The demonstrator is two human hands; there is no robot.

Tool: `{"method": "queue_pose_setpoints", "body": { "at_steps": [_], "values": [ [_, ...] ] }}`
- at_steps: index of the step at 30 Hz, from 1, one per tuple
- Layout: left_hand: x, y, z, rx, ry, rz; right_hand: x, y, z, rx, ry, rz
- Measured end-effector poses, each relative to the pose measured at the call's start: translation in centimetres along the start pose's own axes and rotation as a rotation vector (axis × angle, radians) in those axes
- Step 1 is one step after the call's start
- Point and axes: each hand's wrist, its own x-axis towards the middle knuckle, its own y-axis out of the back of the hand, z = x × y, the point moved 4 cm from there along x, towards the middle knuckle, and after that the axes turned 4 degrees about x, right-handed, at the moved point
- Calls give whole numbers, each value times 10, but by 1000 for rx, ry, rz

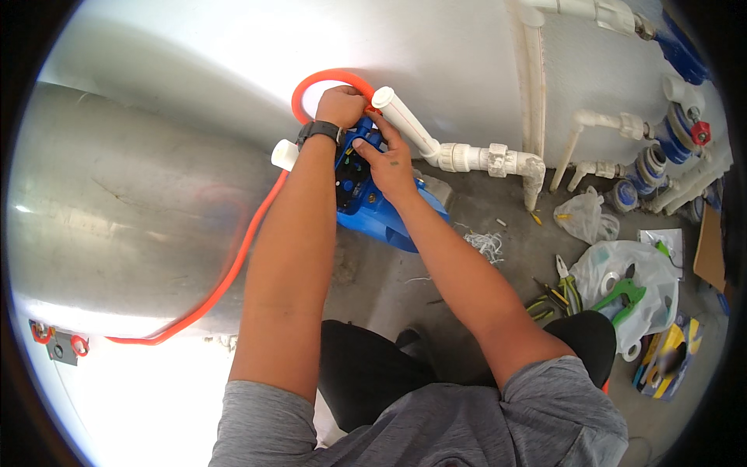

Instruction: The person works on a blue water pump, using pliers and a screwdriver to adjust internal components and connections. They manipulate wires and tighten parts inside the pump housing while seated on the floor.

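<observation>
A blue pump [381,222] stands on the floor against the wall, with a black panel of small parts [348,180] showing on its upper side. An orange flexible hose [250,233] runs up from the left, loops over, and comes down to the pump's top. Inside that loop, my left hand [341,107] is closed at the hose's end, its fingertips partly hidden. My right hand [391,162] wraps the blue top piece, thumb on the near side and fingers reaching up to the orange end. A dark watch [319,132] circles my left wrist.
A large metal tank [132,210] fills the left. White pipes [467,158] rise close to my right hand. Pliers [569,284], a green pipe cutter [622,300], plastic bags [583,218] and white shreds [484,247] lie on the floor at right, with blue-fitted pipes [650,167] beyond.
</observation>
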Motion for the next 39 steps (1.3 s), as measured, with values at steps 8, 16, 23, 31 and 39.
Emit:
{"method": "queue_pose_setpoints", "body": {
  "at_steps": [8,16,23,31,39],
  "values": [
    [6,-3,-8,-60,-22,-23,-1,-1,-17,-154,53,16],
    [2,-1,-2,-124,-25,-38,-4,-7,-21,-237,75,74],
    [-3,3,4,31,-58,6,-2,-4,1,97,-488,332],
    [4,0,-3,59,-66,19,15,0,-1,-176,-299,304],
    [-1,0,-1,-22,-69,-9,24,-8,4,-103,-175,281]
  ]
}}
